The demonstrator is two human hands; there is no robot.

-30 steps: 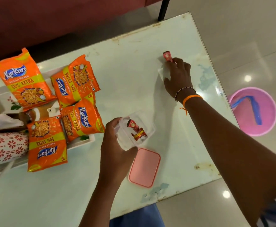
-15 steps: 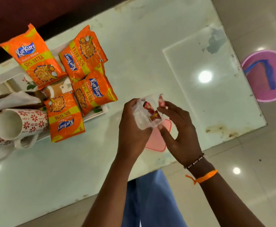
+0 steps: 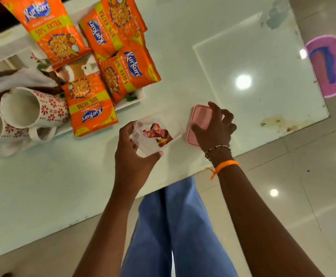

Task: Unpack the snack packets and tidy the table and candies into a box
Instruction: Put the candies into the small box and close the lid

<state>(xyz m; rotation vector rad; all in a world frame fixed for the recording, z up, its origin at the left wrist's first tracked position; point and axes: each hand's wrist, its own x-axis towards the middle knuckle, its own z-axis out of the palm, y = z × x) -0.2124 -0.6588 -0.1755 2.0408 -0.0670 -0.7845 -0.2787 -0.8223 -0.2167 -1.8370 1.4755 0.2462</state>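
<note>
My left hand (image 3: 132,154) grips a small clear plastic box (image 3: 143,144) just above the table's near edge. Red-wrapped candies (image 3: 158,133) lie inside the box. To its right, a pink lid (image 3: 200,118) lies flat on the table. My right hand (image 3: 215,129) rests on top of the lid with fingers spread over it; whether it grips the lid is unclear. Several orange Kurkure snack packets (image 3: 123,76) lie on a white tray (image 3: 139,97) at the upper left.
Two floral white mugs (image 3: 29,108) lie on their sides on the tray's left end, beside a white cloth (image 3: 21,78). The glass table (image 3: 253,47) ends close to my legs. A pink tub (image 3: 333,64) stands on the floor at right.
My right hand picked a candy from the far table side, put it in the box, then moved right onto the pink lid. The view tilted down toward my legs.
</note>
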